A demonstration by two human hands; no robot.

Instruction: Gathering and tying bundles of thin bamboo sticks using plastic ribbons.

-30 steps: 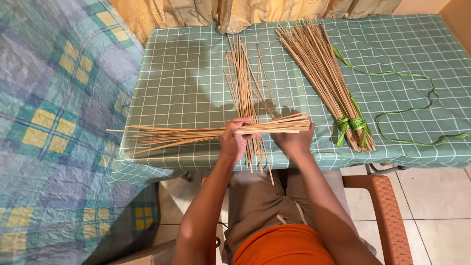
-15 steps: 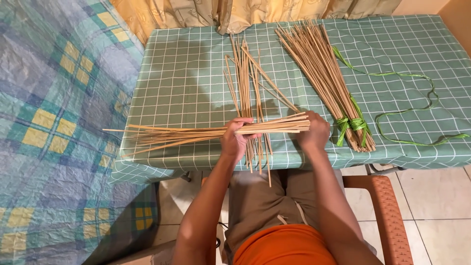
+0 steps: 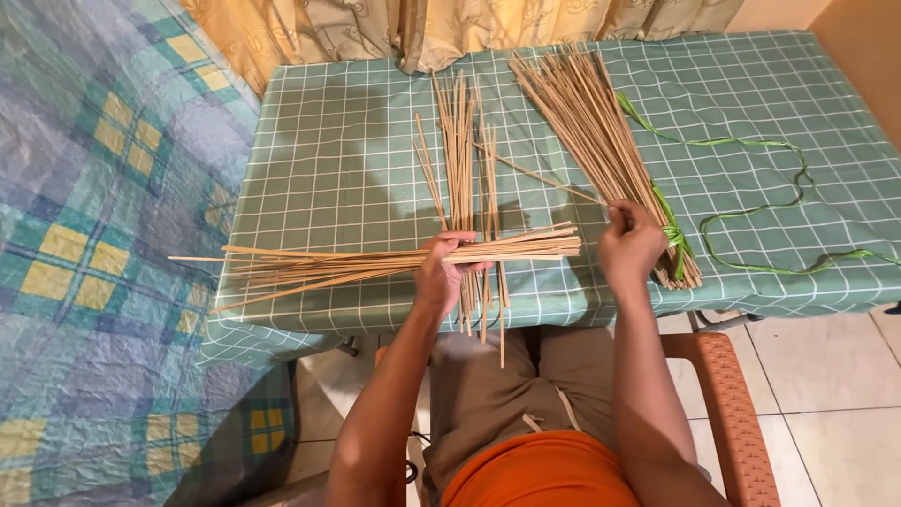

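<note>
our left hand (image 3: 441, 272) is clamped on a flat bundle of sticks (image 3: 375, 263) lying left to right at the counter (image 3: 319, 169) near edge. our right hand (image 3: 629, 244) pinches a single stick (image 3: 544, 178) slanting far-left, just beside the tied bundle (image 3: 601, 141) on the right. loose sticks (image 3: 465, 160) run near to far between them.

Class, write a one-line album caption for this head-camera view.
Left hand grips a crosswise bundle of sticks while right hand lifts a single stick.
</note>
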